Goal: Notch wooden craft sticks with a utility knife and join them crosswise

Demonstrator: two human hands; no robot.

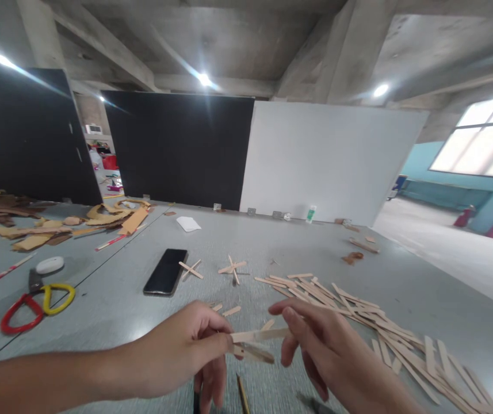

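Observation:
My left hand (209,342) is closed, its thumb pressing on wooden craft sticks. One pale craft stick (259,336) reaches across to my right hand (319,345), whose thumb and fingers close about its far end. Below it, a second craft stick (252,353) juts from my left hand at a slant. Several loose sticks (231,311) lie just behind my hands, partly hidden. Farther back are a crossed pair of sticks (191,269) beside the black phone (166,271) and a star-shaped stick piece (232,268). A thin brownish pointed object (243,394) lies below my hands.
A spread pile of craft sticks (384,328) covers the right side. On the left are scissors (30,305) with red and yellow handles, a white rounded case (50,264) and cardboard scraps (43,230). Folded white paper (188,223) and a small bottle (310,214) stand near the upright panels (186,149).

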